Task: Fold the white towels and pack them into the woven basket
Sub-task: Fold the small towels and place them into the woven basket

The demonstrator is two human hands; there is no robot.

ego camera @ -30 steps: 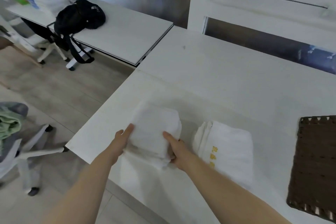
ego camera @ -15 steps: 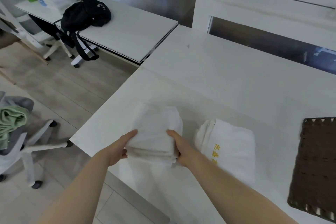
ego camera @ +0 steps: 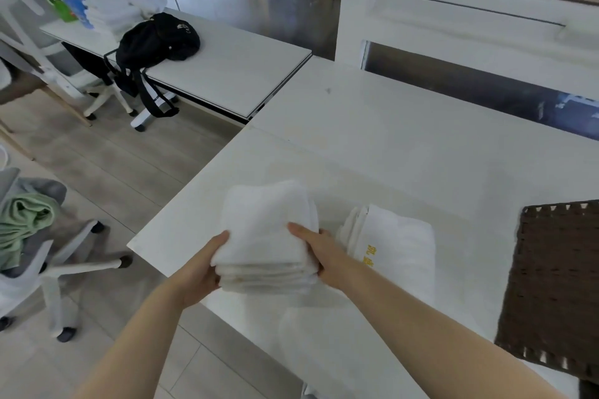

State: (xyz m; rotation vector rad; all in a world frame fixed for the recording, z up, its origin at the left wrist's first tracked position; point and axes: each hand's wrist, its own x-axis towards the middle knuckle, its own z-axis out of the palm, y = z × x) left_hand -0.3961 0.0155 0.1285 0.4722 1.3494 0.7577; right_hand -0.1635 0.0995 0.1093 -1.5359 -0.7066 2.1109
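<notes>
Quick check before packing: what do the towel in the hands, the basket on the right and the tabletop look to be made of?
Folded towel: soft white terry-like cloth, matte; fuzzy surface and stacked layers at its near edge. Woven basket: dark brown woven strips, wicker or plastic rattan, cannot tell which; regular weave with gaps at the rim. Table: hard, smooth white top, slightly glossy, probably laminate; it shows soft reflections.

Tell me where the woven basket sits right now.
In the head view the woven basket sits at the right edge of the white table, right of the towel with yellow lettering, apart from it.
</notes>
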